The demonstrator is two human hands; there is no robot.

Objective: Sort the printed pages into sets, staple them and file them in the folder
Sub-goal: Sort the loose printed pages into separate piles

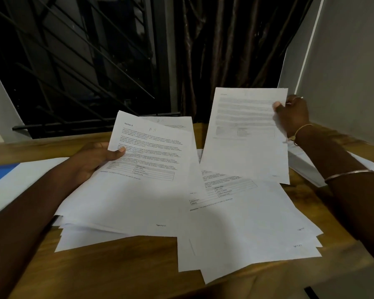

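Note:
My left hand (95,158) grips a stack of printed pages (138,190) by its left edge, thumb on the top sheet headed "Section 8". My right hand (292,117) pinches a single printed page (244,143) at its upper right edge and holds it raised above the table. Under both lies a loose spread of more printed pages (246,229) on the wooden table (108,268). A blue and white folder (11,178) lies at the left, partly under my left forearm. No stapler is in view.
Another small pile of white pages (307,165) lies at the right behind my right forearm. A barred window and dark curtain (214,61) stand behind the table, and a grey wall (343,72) closes the right side. A small dark object (311,293) shows at the bottom edge.

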